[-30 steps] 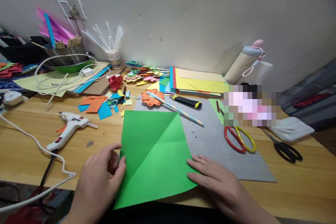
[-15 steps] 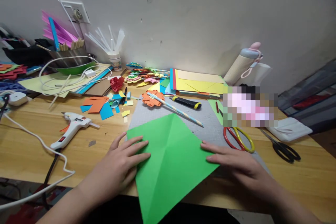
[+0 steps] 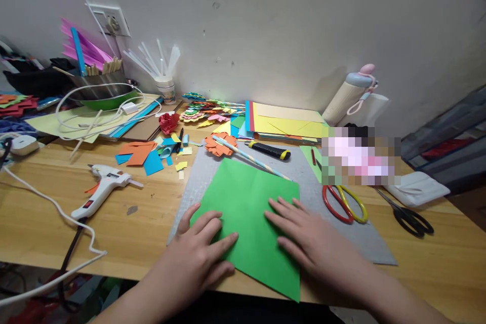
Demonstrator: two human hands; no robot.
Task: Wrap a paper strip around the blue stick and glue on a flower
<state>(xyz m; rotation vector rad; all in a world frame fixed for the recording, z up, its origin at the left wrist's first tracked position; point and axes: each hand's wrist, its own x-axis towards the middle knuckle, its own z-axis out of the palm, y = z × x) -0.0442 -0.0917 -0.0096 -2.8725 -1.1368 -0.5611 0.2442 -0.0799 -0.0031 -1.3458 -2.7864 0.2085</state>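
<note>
A green paper sheet [image 3: 250, 207] lies over the grey cutting mat [image 3: 379, 253], its lower corner reaching past the table's front edge. My left hand [image 3: 205, 250] rests on the sheet's left side with its fingers spread. On the right part of the sheet, my right hand [image 3: 304, 235] lies with its fingers stretched out. Just behind the sheet are an orange paper flower [image 3: 220, 145] with a striped stem [image 3: 252, 158] and a black and yellow cutter [image 3: 269, 150].
A white glue gun [image 3: 100, 192] with its cable lies left. Red and yellow handled scissors [image 3: 345, 204] and black scissors [image 3: 408, 216] are at the right. Paper scraps [image 3: 142, 154], coloured sheets [image 3: 290, 121], a cup of glue sticks [image 3: 165, 88] and a bottle [image 3: 347, 93] stand or lie farther back.
The green sheet has turned and now lies flatter on the mat. My right hand has moved left onto the sheet, and my left hand has shifted slightly right.
</note>
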